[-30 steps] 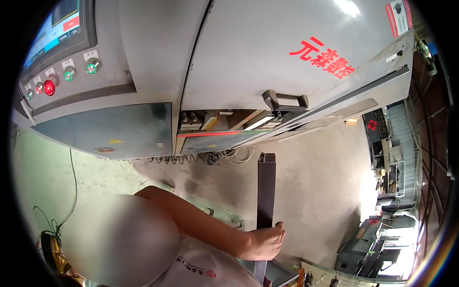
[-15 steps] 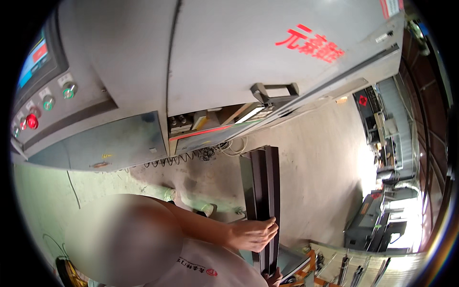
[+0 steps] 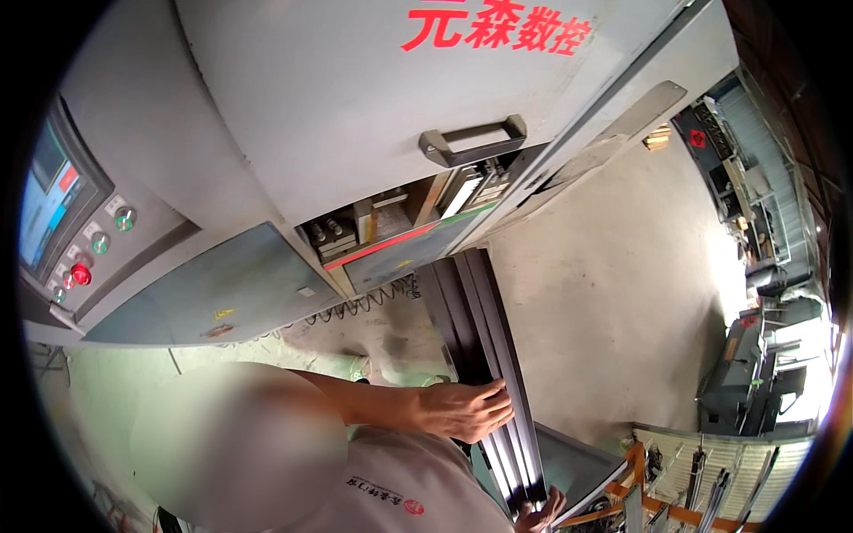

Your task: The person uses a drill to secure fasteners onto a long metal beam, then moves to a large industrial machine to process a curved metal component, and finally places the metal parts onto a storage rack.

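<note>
A bundle of long dark metal profiles runs from the bottom edge up to the opening under a grey machine's door. My left hand reaches in from the left and lies over the bundle partway along, fingers curled on its edge. At the bottom edge, only the fingers of my right hand show, wrapped round the bundle's near end. A white shirt fills the foreground below the arm.
The grey machine has a door handle and a control panel with a screen, a red button and green buttons at left. A coiled cable hangs under it. Concrete floor, other machines and racks lie right.
The view has swung closer to the machine door. The profile bundle now points up to the opening, with my left hand still on it; my right hand's fingers have come into view.
</note>
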A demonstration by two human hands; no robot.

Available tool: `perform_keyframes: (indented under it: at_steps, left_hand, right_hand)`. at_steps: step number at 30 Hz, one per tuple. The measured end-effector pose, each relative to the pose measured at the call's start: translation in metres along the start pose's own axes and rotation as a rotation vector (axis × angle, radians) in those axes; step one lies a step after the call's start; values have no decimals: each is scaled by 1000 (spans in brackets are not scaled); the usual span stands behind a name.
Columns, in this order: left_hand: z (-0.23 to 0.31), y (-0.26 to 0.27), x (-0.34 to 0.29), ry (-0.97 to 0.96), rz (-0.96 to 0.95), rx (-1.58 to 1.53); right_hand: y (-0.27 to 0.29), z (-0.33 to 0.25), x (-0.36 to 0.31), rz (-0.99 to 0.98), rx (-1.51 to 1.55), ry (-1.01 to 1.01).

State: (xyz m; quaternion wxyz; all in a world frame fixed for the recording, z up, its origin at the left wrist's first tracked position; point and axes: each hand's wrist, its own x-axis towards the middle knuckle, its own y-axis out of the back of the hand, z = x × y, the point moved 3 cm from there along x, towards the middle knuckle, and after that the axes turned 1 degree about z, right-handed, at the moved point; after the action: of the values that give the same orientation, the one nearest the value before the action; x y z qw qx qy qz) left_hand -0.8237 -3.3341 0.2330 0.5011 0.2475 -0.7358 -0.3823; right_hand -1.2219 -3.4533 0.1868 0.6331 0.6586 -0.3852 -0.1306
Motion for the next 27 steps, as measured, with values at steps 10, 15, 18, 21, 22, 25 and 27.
perform_keyframes:
  at_steps: [10, 15, 18, 21, 22, 25, 27]
  left_hand:
    - [2, -1, -1, -9, 52, 36]
    - [-3, -5, -2, -49, 104, 59]
    - [0, -16, -3, -51, 197, 60]
    - [2, -22, -1, -36, 290, 61]
    - [1, -22, 0, -30, 318, 63]
    - [1, -19, 0, -27, 353, 50]
    - [2, -17, -3, -15, 391, 61]
  right_hand:
    - [-10, 47, -57, 197, -87, -401]
    - [-21, 70, -87, 187, 10, -577]
    - [-25, 81, -106, 195, 87, -675]
    - [-31, 93, -125, 202, 164, -768]
    - [-33, 97, -134, 207, 195, -798]
    - [-40, 112, -165, 230, 298, -895]
    - [-46, 120, -188, 251, 396, -959]
